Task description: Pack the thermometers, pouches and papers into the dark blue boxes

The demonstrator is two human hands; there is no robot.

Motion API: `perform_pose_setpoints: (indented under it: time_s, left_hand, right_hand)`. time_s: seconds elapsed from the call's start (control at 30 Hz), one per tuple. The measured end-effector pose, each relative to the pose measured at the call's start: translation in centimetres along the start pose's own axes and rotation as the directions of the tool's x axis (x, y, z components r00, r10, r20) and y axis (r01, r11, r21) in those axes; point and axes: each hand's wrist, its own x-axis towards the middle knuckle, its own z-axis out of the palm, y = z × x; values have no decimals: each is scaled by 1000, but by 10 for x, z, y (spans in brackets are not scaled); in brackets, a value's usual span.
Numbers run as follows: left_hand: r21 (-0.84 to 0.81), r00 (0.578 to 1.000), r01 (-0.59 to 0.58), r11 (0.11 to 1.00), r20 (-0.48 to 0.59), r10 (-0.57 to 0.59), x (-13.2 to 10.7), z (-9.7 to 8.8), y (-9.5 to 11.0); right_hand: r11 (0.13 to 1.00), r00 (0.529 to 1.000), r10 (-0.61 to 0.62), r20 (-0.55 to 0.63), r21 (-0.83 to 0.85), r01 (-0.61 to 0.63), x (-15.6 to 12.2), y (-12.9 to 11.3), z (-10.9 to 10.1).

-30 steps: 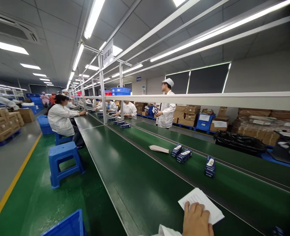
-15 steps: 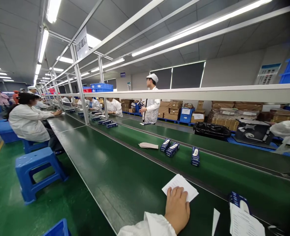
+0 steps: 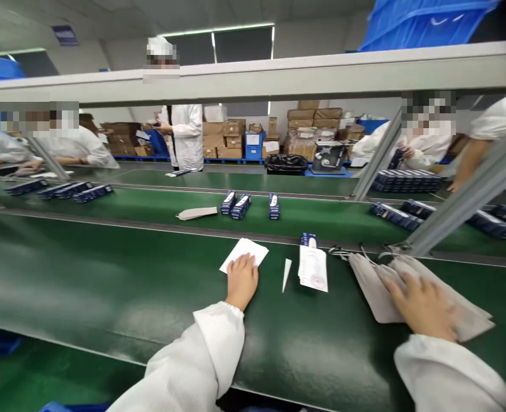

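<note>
My left hand (image 3: 242,280) lies palm down on a small stack of white paper sheets (image 3: 238,252), its fingers stretched over the near part of them. On the right, my right hand (image 3: 426,306) rests with spread, slightly blurred fingers on a pile of light grey drawstring pouches (image 3: 373,294). Dark cords (image 3: 342,252) stick out from the pouches' far ends. Between my hands, printed sheets (image 3: 313,269) with a red stamp lean over a dark blue box (image 3: 308,239). A narrow white paper strip (image 3: 286,274) lies beside them.
Several blue boxes (image 3: 274,207) and a light pouch (image 3: 198,213) lie on the green belt (image 3: 150,207) behind. A metal post (image 3: 462,189) rises at right; a white rail (image 3: 253,77) crosses above. Across the line, co-workers in white (image 3: 188,137) stand or sit.
My view has turned right and down, bringing the pouches and my right hand into sight. My left hand still lies on the white sheets.
</note>
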Motion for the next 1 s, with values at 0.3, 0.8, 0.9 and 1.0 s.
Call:
perform_pose_setpoints:
  time_s: [0.3, 0.8, 0.9, 1.0]
  left_hand:
    - [52, 998, -42, 998, -53, 45, 8, -2, -1]
    - [101, 997, -53, 993, -45, 58, 16, 3, -4]
    - [109, 998, -49, 993, -39, 53, 9, 2, -4]
    - [55, 998, -57, 997, 0, 57, 7, -7, -7]
  right_hand:
    - [603, 760, -617, -203, 499, 623, -46, -104, -43]
    - [981, 1000, -8, 12, 192, 5, -33, -1, 36]
    - [957, 977, -59, -206, 268, 114, -30, -14, 37]
    - [923, 880, -120, -460, 276, 270, -31, -26, 34]
